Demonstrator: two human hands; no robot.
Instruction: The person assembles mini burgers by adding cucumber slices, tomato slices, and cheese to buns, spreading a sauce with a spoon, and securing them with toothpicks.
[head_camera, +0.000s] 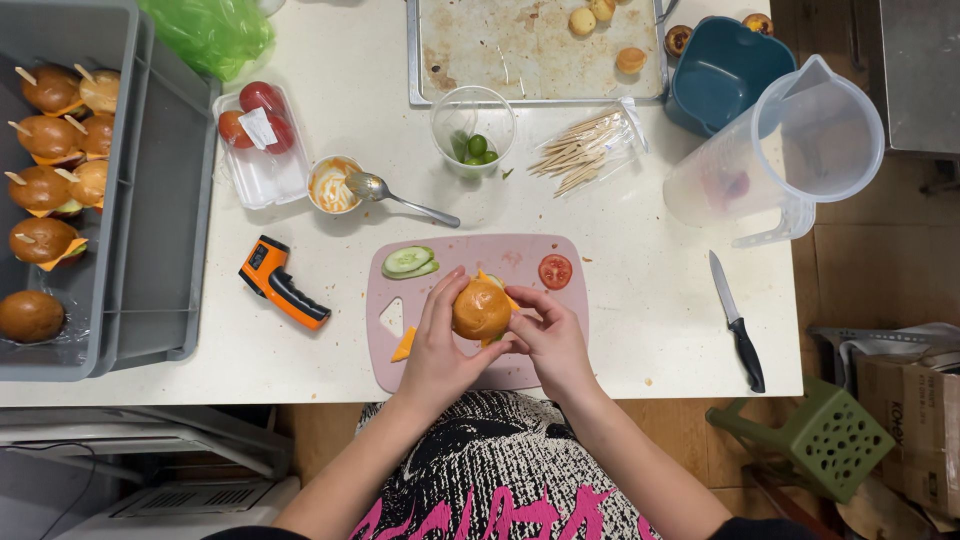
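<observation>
A small burger (481, 307) with a glossy brown bun and orange cheese sticking out sits on a pink cutting board (540, 258). My left hand (437, 345) cups its left side, fingers curled around the bun. My right hand (548, 335) touches its right side with fingertips. Cucumber slices (409, 262) lie at the board's upper left and a tomato slice (555, 271) at its upper right. A cheese piece (404, 346) lies by my left hand.
A grey crate (150, 200) at left holds several skewered burgers (50, 140). Also on the white table: an orange thermometer gun (283, 282), sauce cup with spoon (335, 185), tomato tray (258, 135), wooden picks (580, 150), clear jug (780, 150), black-handled knife (738, 322), baking tray (530, 45), blue container (725, 70).
</observation>
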